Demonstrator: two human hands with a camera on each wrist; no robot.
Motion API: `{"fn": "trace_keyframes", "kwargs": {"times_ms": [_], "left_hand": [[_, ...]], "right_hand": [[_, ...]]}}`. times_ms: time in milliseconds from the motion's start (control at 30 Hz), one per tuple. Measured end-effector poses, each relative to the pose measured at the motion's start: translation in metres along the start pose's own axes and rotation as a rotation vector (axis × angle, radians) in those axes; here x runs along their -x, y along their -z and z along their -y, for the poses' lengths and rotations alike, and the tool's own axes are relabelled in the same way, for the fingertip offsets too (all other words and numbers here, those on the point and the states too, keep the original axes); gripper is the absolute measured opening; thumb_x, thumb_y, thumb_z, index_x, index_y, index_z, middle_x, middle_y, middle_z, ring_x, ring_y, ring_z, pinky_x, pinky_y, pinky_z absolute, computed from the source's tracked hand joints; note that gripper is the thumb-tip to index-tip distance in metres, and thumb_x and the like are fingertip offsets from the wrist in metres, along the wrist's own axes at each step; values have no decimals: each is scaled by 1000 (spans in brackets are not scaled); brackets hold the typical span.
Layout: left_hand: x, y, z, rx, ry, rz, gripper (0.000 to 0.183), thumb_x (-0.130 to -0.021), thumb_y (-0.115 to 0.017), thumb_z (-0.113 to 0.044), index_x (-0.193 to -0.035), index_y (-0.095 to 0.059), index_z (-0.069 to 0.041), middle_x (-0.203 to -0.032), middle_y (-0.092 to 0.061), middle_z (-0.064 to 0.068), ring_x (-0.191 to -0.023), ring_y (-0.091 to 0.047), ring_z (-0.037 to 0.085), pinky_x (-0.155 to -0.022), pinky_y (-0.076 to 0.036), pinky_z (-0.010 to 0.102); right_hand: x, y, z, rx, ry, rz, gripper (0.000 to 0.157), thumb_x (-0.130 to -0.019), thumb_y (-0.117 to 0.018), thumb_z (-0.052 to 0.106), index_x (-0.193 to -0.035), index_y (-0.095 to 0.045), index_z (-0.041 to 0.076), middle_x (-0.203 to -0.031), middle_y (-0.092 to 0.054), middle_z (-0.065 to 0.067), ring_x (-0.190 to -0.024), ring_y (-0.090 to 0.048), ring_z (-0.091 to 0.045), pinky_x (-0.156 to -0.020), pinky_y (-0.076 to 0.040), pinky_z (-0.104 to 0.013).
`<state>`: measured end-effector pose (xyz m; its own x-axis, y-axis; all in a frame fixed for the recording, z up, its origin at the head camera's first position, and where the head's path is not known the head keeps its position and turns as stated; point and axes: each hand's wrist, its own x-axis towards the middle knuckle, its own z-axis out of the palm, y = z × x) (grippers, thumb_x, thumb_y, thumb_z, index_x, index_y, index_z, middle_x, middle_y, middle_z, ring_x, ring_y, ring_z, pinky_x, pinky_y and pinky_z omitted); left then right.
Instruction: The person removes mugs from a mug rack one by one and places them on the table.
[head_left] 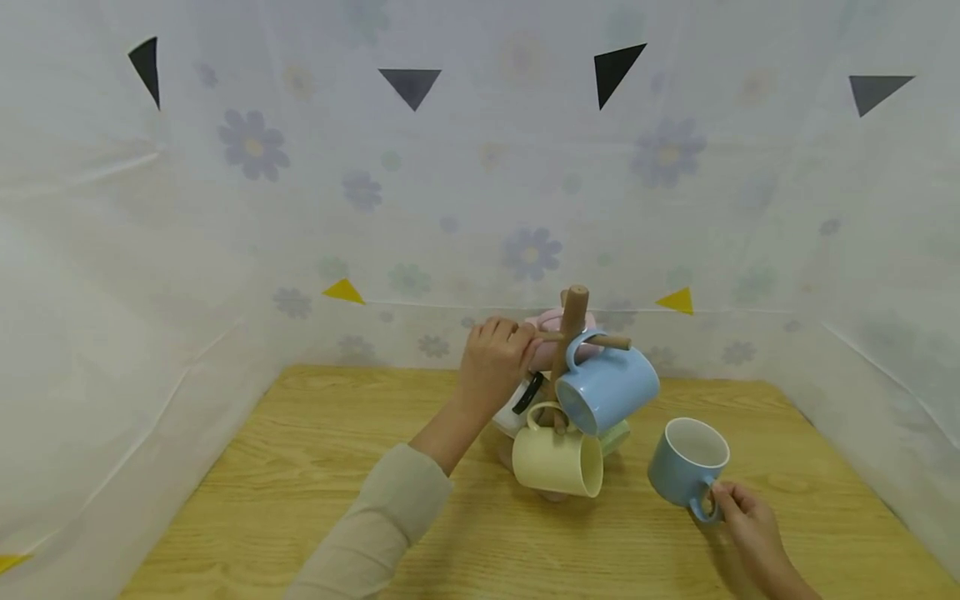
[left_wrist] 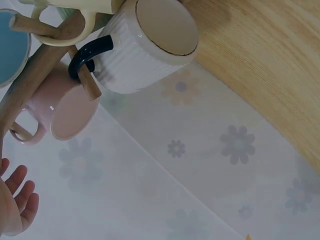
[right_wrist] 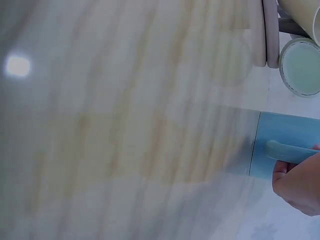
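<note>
As the right hand (head_left: 753,529) pinches the white-lined blue mug (head_left: 667,471) by its handle (head_left: 697,510), right of the mug tree (head_left: 573,318), the left hand (head_left: 493,358) grips a peg (head_left: 551,337). A slack pinch could tip the mug.

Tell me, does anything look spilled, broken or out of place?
Nothing stands out: no spill or damage shows. The yellow mug and hanging blue mug tilt, natural for mugs hooked on the wooden rack. The right hand holds another blue mug, opening upward.
</note>
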<state>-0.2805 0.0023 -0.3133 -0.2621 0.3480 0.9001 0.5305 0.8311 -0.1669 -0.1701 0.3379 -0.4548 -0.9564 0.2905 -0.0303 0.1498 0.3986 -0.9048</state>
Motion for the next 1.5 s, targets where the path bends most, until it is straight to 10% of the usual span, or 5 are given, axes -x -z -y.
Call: {"fn": "trace_keyframes", "kwargs": {"times_ms": [433,767,1067,1267,1500], "left_hand": [[0,0,0,-2,-6,-13,16,-86,-65,-29,-85,-62,-13,-76,-64,3,-76,-62,20,-60,-49,31],[1,3,1,13,8,-5,15,-87,-64,-28,-86,-62,-13,-77,-64,4,-77,-62,21,-60,-49,31],[1,2,1,15,9,0,15,-86,-65,-28,-86,-62,-13,-77,-64,4,-76,-61,21,-59,-49,31],[1,1,1,12,7,-7,15,-86,-66,-27,-86,-60,-13,-76,-63,3,-76,-61,20,-59,-49,31],[2,1,0,22,9,-7,15,-86,-65,-27,-85,-61,-13,-76,-63,3,-76,-61,20,-60,-49,31]], "right_hand": [[1,3,13,83,-92,34,35,-98,-43,31,-91,-62,2,-79,-58,14,-72,-48,8,-68,-45,-15],[8,-23,56,-65,12,-416,30,-84,-65,13,-108,-47,8,-95,-45,6,-78,-40,5,-65,-35,-4],[16,-49,111,-440,-19,32,57,-95,-50,33,-139,-26,5,-122,-44,1,-96,-52,4,-79,-45,-7],[10,-64,129,-654,-43,322,79,-97,-34,44,-146,12,3,-152,-2,-20,-134,-31,-21,-102,-37,-17],[4,-80,141,-845,-1,339,69,-97,-38,37,-146,-3,5,-118,-48,9,-102,-53,1,-91,-42,-17]]}}
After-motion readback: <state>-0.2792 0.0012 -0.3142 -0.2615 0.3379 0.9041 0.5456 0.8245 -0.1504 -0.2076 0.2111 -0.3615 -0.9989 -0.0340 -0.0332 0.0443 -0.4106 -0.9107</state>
